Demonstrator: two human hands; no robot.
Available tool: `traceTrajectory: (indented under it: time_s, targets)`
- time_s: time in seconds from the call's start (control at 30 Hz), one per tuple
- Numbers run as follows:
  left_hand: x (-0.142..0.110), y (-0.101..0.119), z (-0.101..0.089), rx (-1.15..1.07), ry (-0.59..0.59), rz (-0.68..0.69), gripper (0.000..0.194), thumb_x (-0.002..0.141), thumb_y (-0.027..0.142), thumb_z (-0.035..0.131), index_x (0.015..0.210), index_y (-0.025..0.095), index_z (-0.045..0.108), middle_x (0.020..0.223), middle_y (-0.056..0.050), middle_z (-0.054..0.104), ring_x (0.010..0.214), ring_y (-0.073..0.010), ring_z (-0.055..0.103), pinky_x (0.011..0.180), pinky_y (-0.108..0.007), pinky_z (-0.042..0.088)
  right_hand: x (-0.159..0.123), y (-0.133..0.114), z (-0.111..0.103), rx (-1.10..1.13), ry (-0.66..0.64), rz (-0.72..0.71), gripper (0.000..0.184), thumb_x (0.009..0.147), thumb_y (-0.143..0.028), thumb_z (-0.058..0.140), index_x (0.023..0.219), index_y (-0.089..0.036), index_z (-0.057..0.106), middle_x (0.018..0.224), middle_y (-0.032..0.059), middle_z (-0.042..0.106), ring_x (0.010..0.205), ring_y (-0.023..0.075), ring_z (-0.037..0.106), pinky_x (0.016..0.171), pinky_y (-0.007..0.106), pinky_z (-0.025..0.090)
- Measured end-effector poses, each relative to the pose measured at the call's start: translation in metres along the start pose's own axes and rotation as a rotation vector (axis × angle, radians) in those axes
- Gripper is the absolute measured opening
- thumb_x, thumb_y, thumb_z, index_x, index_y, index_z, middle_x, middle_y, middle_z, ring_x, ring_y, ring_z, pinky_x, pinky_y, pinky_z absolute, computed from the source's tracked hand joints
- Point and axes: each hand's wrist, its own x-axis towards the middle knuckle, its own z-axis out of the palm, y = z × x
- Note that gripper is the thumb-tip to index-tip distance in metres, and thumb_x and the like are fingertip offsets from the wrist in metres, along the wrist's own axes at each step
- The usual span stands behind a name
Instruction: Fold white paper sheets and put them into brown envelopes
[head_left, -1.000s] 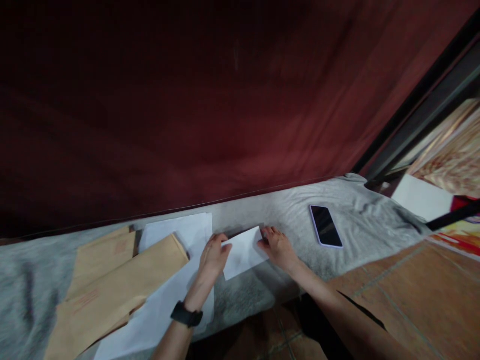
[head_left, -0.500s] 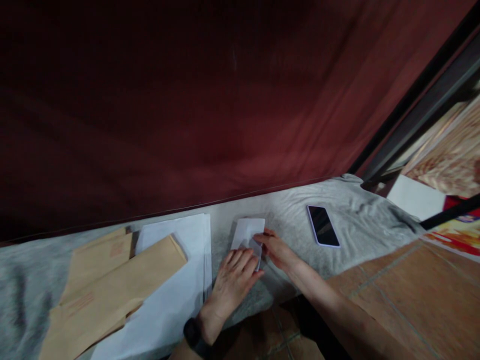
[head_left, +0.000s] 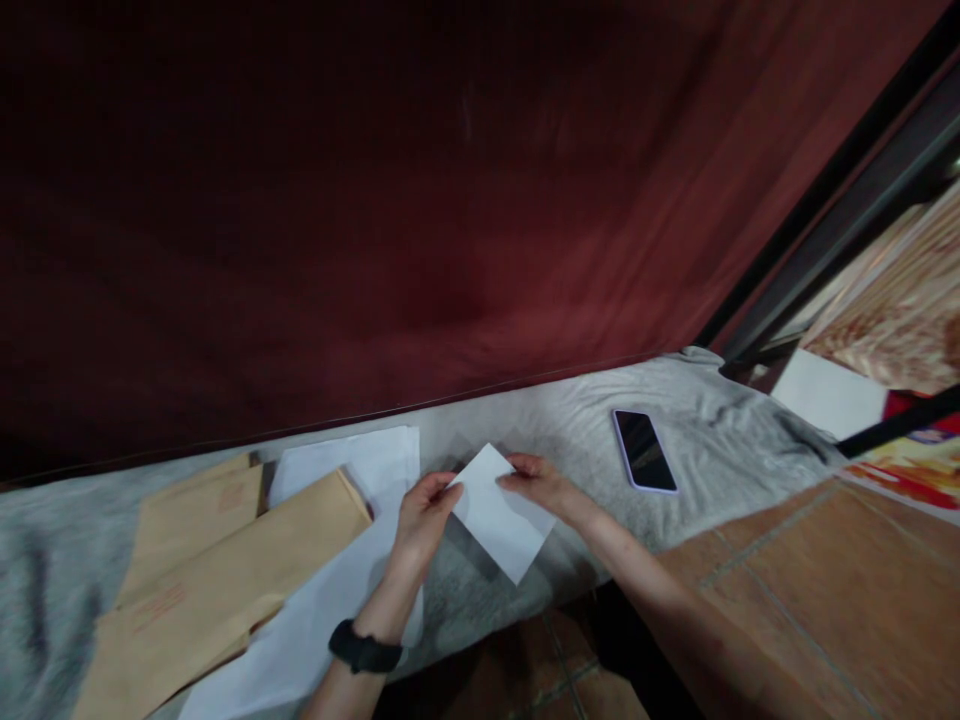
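A small folded sheet of white paper (head_left: 501,518) is held between both hands, tilted with one corner pointing away from me. My left hand (head_left: 426,512) pinches its left corner, thumb on top. On the upper right edge, my right hand (head_left: 538,486) grips it, thumb on top and fingers underneath. A black watch (head_left: 364,648) is on my left wrist. Left of the hands lies a stack of white paper sheets (head_left: 394,480), partly covered by brown envelopes (head_left: 225,570) with faint red print.
A phone (head_left: 645,452) in a light purple case lies to the right on the grey cloth (head_left: 720,430). A dark red curtain (head_left: 420,200) rises behind the cloth. Brown floor tiles (head_left: 787,590) show at lower right, beside a dark metal frame (head_left: 832,210).
The folded paper has been lifted from the cloth and turned diagonally. My left hand has gone from pressing flat on it to pinching its left corner.
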Motion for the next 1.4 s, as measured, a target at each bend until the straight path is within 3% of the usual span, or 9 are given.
traceTrajectory:
  time_s: [0.07, 0.2, 0.3, 0.47, 0.73, 1.1, 1.2, 1.3, 1.4]
  targets:
    - [0.003, 0.001, -0.003, 0.026, 0.021, 0.029, 0.026, 0.064, 0.041, 0.073, 0.078, 0.019, 0.067, 0.067, 0.001, 0.066, 0.064, -0.0148, 0.057, 0.059, -0.025, 0.043, 0.004, 0.005, -0.001, -0.198, 0.125, -0.129, 0.020, 0.083, -0.029, 0.062, 0.099, -0.021, 0.070, 0.080, 0.0012, 0.071, 0.068, 0.0177, 0.064, 0.063, 0.030, 0.052]
    - [0.007, -0.002, -0.008, 0.049, 0.060, 0.017, 0.023, 0.064, 0.040, 0.070, 0.073, 0.021, 0.060, 0.061, 0.003, 0.061, 0.055, -0.0128, 0.053, 0.050, -0.023, 0.039, -0.002, 0.002, 0.007, -0.430, 0.347, -0.344, 0.037, 0.089, -0.022, 0.053, 0.124, -0.023, 0.063, 0.118, 0.0083, 0.067, 0.107, 0.0227, 0.063, 0.098, 0.042, 0.050]
    - [0.007, -0.006, -0.009, 0.048, 0.076, -0.038, 0.023, 0.069, 0.041, 0.065, 0.076, 0.021, 0.056, 0.062, 0.004, 0.060, 0.050, -0.0131, 0.053, 0.046, -0.024, 0.041, -0.017, -0.005, 0.024, -0.606, 0.306, -0.476, 0.043, 0.097, -0.025, 0.046, 0.139, -0.023, 0.053, 0.137, 0.0102, 0.058, 0.128, 0.0223, 0.054, 0.111, 0.042, 0.042]
    - [0.004, -0.012, -0.011, 0.082, 0.099, -0.089, 0.021, 0.074, 0.038, 0.063, 0.082, 0.022, 0.051, 0.071, 0.003, 0.062, 0.059, -0.0161, 0.064, 0.053, -0.030, 0.055, -0.045, 0.010, 0.057, -0.977, 0.147, -0.520, 0.057, 0.103, -0.035, 0.041, 0.156, -0.017, 0.030, 0.159, 0.0140, 0.036, 0.146, 0.0263, 0.033, 0.118, 0.049, 0.034]
    - [0.002, -0.011, -0.013, 0.349, 0.064, -0.113, 0.006, 0.086, 0.023, 0.051, 0.083, 0.024, 0.045, 0.065, 0.004, 0.058, 0.048, -0.0167, 0.062, 0.048, -0.028, 0.048, -0.070, 0.041, 0.062, -1.263, 0.163, -0.584, 0.073, 0.100, -0.050, 0.046, 0.155, -0.005, 0.029, 0.159, 0.0193, 0.032, 0.148, 0.0291, 0.028, 0.121, 0.045, 0.028]
    - [0.001, -0.007, -0.015, 0.544, 0.086, -0.068, 0.009, 0.085, 0.017, 0.050, 0.082, 0.025, 0.047, 0.060, 0.005, 0.052, 0.052, -0.0156, 0.056, 0.054, -0.025, 0.038, -0.094, 0.064, 0.046, -1.302, 0.276, -0.569, 0.091, 0.088, -0.062, 0.060, 0.148, 0.003, 0.040, 0.152, 0.0285, 0.038, 0.141, 0.0407, 0.039, 0.116, 0.054, 0.036]
    - [0.005, -0.008, -0.017, 0.466, 0.068, -0.085, 0.006, 0.084, 0.022, 0.051, 0.081, 0.025, 0.046, 0.060, 0.006, 0.052, 0.048, -0.0150, 0.056, 0.049, -0.025, 0.038, -0.094, 0.059, 0.045, -1.277, 0.279, -0.510, 0.086, 0.087, -0.060, 0.063, 0.141, 0.005, 0.048, 0.149, 0.0315, 0.041, 0.140, 0.0440, 0.039, 0.115, 0.058, 0.034]
    - [0.006, -0.005, -0.018, 0.346, 0.029, -0.097, 0.012, 0.082, 0.033, 0.054, 0.081, 0.025, 0.045, 0.058, 0.007, 0.052, 0.043, -0.0142, 0.055, 0.044, -0.024, 0.037, -0.087, 0.040, 0.043, -1.218, 0.284, -0.435, 0.064, 0.092, -0.047, 0.061, 0.137, -0.003, 0.054, 0.146, 0.0279, 0.048, 0.138, 0.0418, 0.042, 0.116, 0.060, 0.030]
    - [0.001, 0.001, -0.014, 0.239, -0.009, -0.087, 0.024, 0.079, 0.045, 0.057, 0.085, 0.024, 0.047, 0.056, 0.008, 0.053, 0.041, -0.0136, 0.053, 0.043, -0.023, 0.037, -0.078, 0.020, 0.043, -1.203, 0.275, -0.433, 0.060, 0.092, -0.033, 0.058, 0.145, -0.008, 0.047, 0.153, 0.0225, 0.042, 0.140, 0.0383, 0.041, 0.117, 0.058, 0.028]
